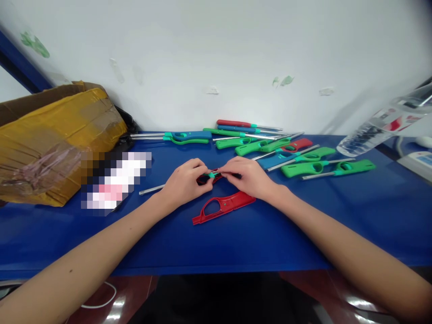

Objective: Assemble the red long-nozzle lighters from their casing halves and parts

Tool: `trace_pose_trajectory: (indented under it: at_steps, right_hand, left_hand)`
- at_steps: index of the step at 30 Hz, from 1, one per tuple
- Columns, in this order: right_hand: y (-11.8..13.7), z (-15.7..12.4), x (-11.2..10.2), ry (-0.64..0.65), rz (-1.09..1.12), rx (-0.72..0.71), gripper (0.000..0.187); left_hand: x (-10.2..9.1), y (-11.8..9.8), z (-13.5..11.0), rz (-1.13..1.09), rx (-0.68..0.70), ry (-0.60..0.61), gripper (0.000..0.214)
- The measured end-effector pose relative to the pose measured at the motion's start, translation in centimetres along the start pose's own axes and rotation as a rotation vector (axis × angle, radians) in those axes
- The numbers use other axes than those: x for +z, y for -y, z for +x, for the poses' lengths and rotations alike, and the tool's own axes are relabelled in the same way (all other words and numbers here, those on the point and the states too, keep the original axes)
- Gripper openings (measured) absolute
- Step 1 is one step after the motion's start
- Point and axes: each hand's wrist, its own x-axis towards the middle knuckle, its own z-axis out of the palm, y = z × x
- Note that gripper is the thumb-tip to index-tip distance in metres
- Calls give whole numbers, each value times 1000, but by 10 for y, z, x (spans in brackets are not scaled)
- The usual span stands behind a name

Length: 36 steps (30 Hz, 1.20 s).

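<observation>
My left hand (185, 182) and my right hand (247, 177) meet over the blue tabletop (216, 234), both with fingers pinched on one partly assembled red lighter (209, 176) that has a teal trigger piece. Its metal rod (151, 189) sticks out to the left from under my left hand. A loose red lighter shell half (222, 207) lies flat on the table just in front of my hands, not touched.
A pile of several green, blue and red long-nosed lighters (286, 153) lies behind my hands near the white wall. A taped cardboard box (50, 139) stands at the left. A plastic water bottle (388, 121) lies at the right.
</observation>
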Motion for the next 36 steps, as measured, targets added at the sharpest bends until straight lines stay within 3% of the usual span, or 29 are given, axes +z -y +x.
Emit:
trace_pose_trajectory:
  at_steps: [4,10,36]
  right_hand:
    - [-2,-2,-2,-15,-5,56,21]
    - [-3,-1,-1,-50,-39,13,14]
    - [-2,2,2,8,40,10,19]
  left_hand:
    - [0,-1,0,6,-12,7,15]
    - [-1,-2,0,17,-32,24,14]
    - [-2,-3,0,-6,-8,48,18]
